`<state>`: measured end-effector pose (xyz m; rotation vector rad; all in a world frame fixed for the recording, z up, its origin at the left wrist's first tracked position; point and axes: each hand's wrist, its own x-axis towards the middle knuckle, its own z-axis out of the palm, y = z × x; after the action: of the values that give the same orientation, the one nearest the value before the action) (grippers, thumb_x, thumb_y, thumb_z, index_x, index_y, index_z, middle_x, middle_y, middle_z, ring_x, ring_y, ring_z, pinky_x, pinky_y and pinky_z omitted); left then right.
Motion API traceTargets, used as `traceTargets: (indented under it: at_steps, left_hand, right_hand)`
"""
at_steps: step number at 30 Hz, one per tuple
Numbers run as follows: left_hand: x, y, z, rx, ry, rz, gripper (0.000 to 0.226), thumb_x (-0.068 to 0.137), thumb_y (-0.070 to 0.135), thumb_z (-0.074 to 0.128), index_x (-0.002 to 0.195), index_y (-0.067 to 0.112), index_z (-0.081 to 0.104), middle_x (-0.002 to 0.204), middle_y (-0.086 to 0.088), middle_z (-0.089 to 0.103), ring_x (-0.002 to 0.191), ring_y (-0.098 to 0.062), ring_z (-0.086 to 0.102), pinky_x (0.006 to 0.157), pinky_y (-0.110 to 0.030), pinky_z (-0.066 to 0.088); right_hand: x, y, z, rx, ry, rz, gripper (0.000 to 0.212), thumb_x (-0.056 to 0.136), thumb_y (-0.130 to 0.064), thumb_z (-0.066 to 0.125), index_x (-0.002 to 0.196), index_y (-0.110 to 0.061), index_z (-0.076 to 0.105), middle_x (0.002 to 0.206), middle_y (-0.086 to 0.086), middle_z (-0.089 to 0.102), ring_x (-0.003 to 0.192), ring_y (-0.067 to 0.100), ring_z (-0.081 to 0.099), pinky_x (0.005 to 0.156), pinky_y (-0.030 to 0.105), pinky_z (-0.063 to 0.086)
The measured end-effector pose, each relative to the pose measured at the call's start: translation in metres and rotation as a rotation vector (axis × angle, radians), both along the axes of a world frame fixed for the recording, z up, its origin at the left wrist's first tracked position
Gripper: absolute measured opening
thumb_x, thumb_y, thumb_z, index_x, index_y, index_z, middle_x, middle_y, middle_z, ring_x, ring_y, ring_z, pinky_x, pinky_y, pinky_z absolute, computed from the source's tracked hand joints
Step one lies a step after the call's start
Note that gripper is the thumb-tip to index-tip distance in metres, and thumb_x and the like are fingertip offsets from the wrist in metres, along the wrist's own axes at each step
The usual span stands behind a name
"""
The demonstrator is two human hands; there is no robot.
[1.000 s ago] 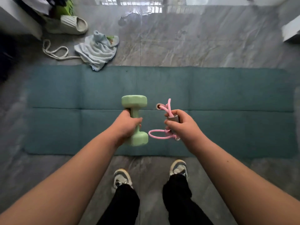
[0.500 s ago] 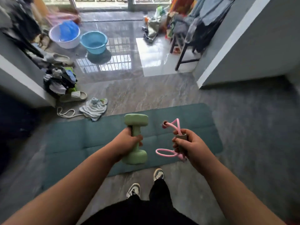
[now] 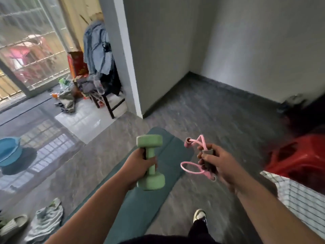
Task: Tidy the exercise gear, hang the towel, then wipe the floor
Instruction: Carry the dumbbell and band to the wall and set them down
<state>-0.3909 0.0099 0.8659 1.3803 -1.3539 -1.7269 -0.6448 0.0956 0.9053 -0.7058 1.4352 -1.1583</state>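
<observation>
Hands gripping dumbbell [image 3: 150, 163], pink band [image 3: 194, 156], towel [image 3: 46, 221] floored

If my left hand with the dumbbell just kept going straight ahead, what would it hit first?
Likely nothing close: the left hand grips the green dumbbell over the teal mat, with open floor ahead up to the grey wall; depth is uncertain.

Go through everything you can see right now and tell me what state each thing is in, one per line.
Dumbbell: upright, held off the floor by its handle.
Left hand: gripping the dumbbell.
Pink band: bunched, loops hanging free.
Right hand: gripping the band's grey handle.
Mat: unrolled, flat on the floor.
Towel: crumpled on the floor, not hung.
Blue basin: upright on the floor.
</observation>
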Motion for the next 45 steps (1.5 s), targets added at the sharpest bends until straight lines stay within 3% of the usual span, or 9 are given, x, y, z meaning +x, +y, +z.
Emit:
traceTargets:
  at_steps: [9, 14, 18, 21, 23, 27, 37, 40, 45]
  left_hand:
    - [-0.22, -0.054, 0.006, 0.018, -0.01, -0.294, 0.026, 0.074, 0.016, 0.071, 0.093, 0.006, 0.058, 0.075, -0.01, 0.062, 0.074, -0.029, 0.064, 0.074, -0.049, 0.053]
    - [-0.348, -0.081, 0.009, 0.037, 0.02, -0.327, 0.015, 0.087, 0.001, 0.064, 0.1, 0.003, 0.058, 0.075, -0.01, 0.063, 0.07, -0.025, 0.065, 0.064, -0.038, 0.054]
    - [-0.426, -0.108, 0.006, 0.057, 0.048, -0.362, 0.014, 0.087, 0.004, 0.064, 0.1, 0.005, 0.059, 0.081, -0.012, 0.063, 0.076, -0.026, 0.066, 0.069, -0.041, 0.055]
    - [-0.47, -0.131, 0.005, 0.091, 0.054, -0.363, 0.027, 0.079, 0.012, 0.069, 0.103, 0.004, 0.059, 0.083, -0.014, 0.065, 0.076, -0.027, 0.067, 0.072, -0.044, 0.056]
    - [-0.497, -0.151, 0.004, 0.108, 0.048, -0.373, 0.033, 0.073, 0.015, 0.068, 0.102, 0.003, 0.059, 0.083, -0.015, 0.064, 0.075, -0.028, 0.066, 0.073, -0.045, 0.056]
    - [-0.544, -0.212, -0.005, 0.105, 0.026, -0.371, 0.021, 0.081, 0.006, 0.065, 0.1, 0.004, 0.059, 0.08, -0.013, 0.064, 0.072, -0.027, 0.067, 0.071, -0.043, 0.056]
    - [-0.668, -0.422, 0.001, 0.022, -0.005, -0.288, 0.016, 0.087, 0.006, 0.063, 0.102, 0.006, 0.057, 0.08, -0.011, 0.063, 0.069, -0.021, 0.068, 0.071, -0.046, 0.057]
    - [-0.709, -0.479, 0.007, -0.02, -0.045, -0.299, 0.015, 0.088, 0.005, 0.063, 0.101, 0.007, 0.056, 0.075, -0.008, 0.063, 0.068, -0.022, 0.067, 0.073, -0.047, 0.057]
    - [-0.791, -0.557, 0.01, -0.061, -0.078, -0.363, 0.016, 0.087, 0.001, 0.064, 0.096, 0.011, 0.055, 0.073, -0.008, 0.06, 0.069, -0.025, 0.066, 0.066, -0.042, 0.057]
  right_hand:
    - [-0.18, 0.008, 0.0, -0.016, 0.021, -0.289, 0.017, 0.093, 0.006, 0.052, 0.103, -0.005, 0.061, 0.076, 0.013, 0.062, 0.06, 0.017, 0.055, 0.059, 0.028, 0.046]
    - [-0.286, -0.004, -0.003, -0.001, 0.032, -0.371, 0.016, 0.092, 0.007, 0.052, 0.102, -0.003, 0.061, 0.077, 0.013, 0.062, 0.063, 0.019, 0.055, 0.06, 0.032, 0.045]
    - [-0.356, -0.026, 0.001, 0.009, 0.021, -0.444, 0.013, 0.092, 0.004, 0.054, 0.101, -0.002, 0.061, 0.072, 0.014, 0.06, 0.063, 0.023, 0.051, 0.061, 0.035, 0.043]
    - [-0.392, -0.051, 0.002, 0.025, 0.016, -0.468, 0.013, 0.092, 0.003, 0.055, 0.095, -0.007, 0.062, 0.067, 0.011, 0.058, 0.061, 0.02, 0.05, 0.061, 0.035, 0.041]
    - [-0.414, -0.074, 0.0, 0.028, -0.021, -0.476, 0.015, 0.092, 0.006, 0.053, 0.096, -0.006, 0.062, 0.068, 0.011, 0.057, 0.06, 0.018, 0.05, 0.06, 0.032, 0.042]
    - [-0.458, -0.132, -0.006, 0.074, -0.056, -0.464, 0.021, 0.092, 0.004, 0.053, 0.11, -0.003, 0.062, 0.079, 0.013, 0.062, 0.066, 0.018, 0.055, 0.063, 0.031, 0.046]
    - [-0.583, -0.342, 0.008, 0.068, 0.014, -0.467, 0.014, 0.091, 0.007, 0.054, 0.102, 0.001, 0.06, 0.078, 0.018, 0.061, 0.065, 0.022, 0.055, 0.067, 0.04, 0.046]
    - [-0.621, -0.394, 0.011, 0.058, 0.101, -0.463, 0.016, 0.092, 0.007, 0.054, 0.105, 0.0, 0.06, 0.076, 0.018, 0.059, 0.061, 0.02, 0.054, 0.061, 0.031, 0.047]
    - [-0.692, -0.461, 0.013, -0.001, 0.057, -0.462, 0.017, 0.093, 0.012, 0.048, 0.105, 0.005, 0.058, 0.076, 0.016, 0.056, 0.062, 0.019, 0.05, 0.052, 0.022, 0.044]
